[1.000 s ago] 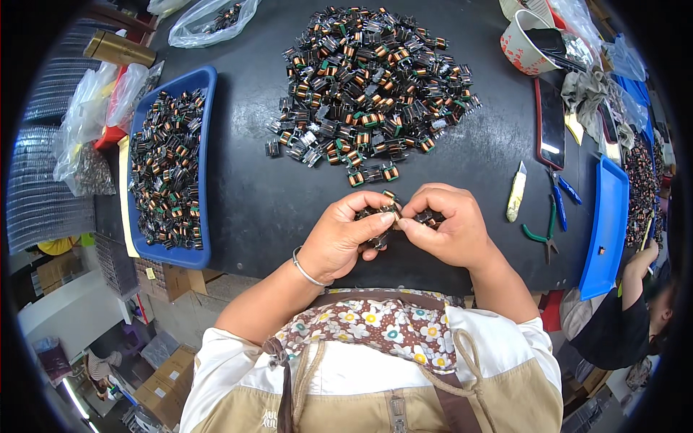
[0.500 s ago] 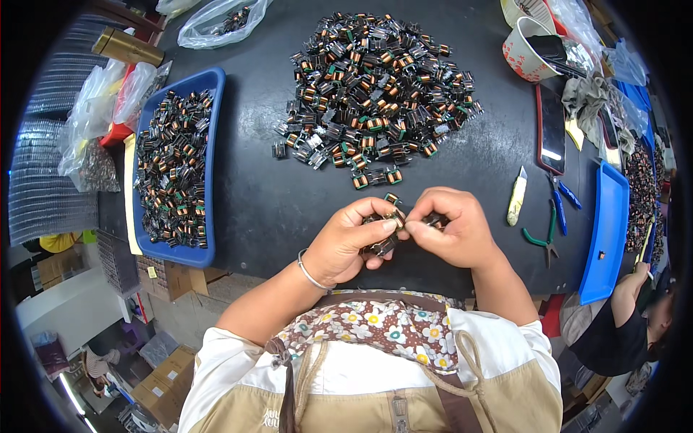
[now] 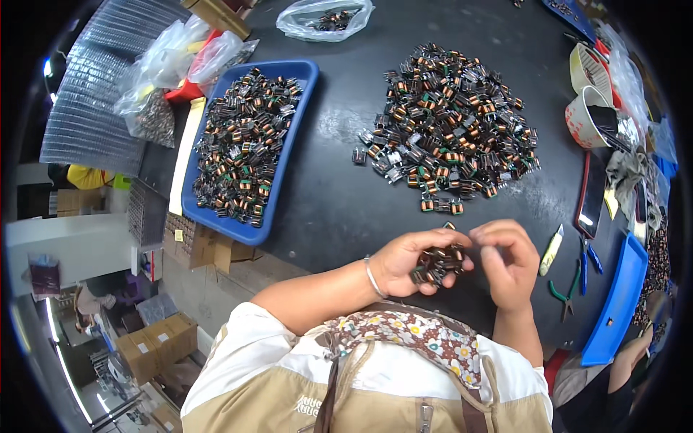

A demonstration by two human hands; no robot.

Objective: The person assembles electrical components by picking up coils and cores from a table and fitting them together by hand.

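My left hand (image 3: 408, 261) is cupped around a small bunch of copper-wound coil parts (image 3: 439, 263), held low over the black table (image 3: 339, 209). My right hand (image 3: 509, 261) sits right beside it, fingers curled and pinching at the bunch; whether it grips a part of its own I cannot tell. A big loose heap of the same coil parts (image 3: 451, 137) lies on the table just beyond both hands. A blue tray (image 3: 289, 155) filled with more coil parts stands to the left.
Green-handled pliers (image 3: 567, 292), a blue-handled tool (image 3: 588, 256) and a small cutter (image 3: 551, 249) lie right of my hands, beside a dark phone (image 3: 592, 195). Another blue tray (image 3: 617, 303) sits at the right edge. Cups (image 3: 588, 115) and plastic bags (image 3: 321, 18) line the back.
My hands have dropped slightly lower and toward me, and the left hand now holds a bunch of coils rather than a single one between both hands.
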